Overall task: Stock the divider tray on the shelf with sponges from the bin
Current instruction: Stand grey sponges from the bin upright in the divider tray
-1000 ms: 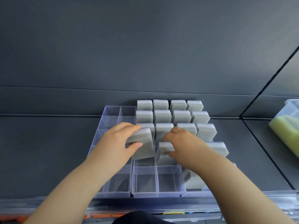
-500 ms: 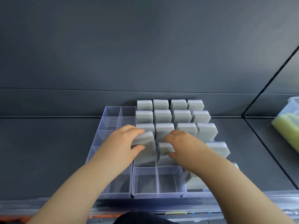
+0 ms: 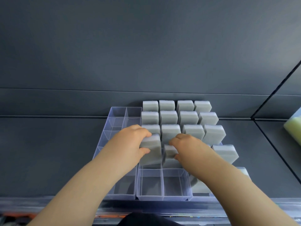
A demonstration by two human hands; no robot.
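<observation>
A clear plastic divider tray [image 3: 162, 197] lies on the dark shelf, its right and rear compartments filled with several upright grey sponges [image 3: 170, 117]. My left hand [image 3: 130, 142] grips a grey sponge [image 3: 150, 149], standing it in a compartment of the fourth row. My right hand [image 3: 187, 147] grips another grey sponge [image 3: 170, 151] in the compartment just to its right, and this sponge sits lower in the tray. More grey sponges show to the right of my right forearm [image 3: 225, 153].
Empty compartments run down the tray's left columns [image 3: 117, 123] and along the front row [image 3: 175, 183]. A clear bin with yellow-green sponges [image 3: 293, 129] sits at the right edge of the shelf. The shelf's front rail [image 3: 48, 204] runs below the tray.
My left hand has carried its sponge a little down and right, setting it more upright into the compartment. My right hand has stayed on its sponge, pressing it slightly lower.
</observation>
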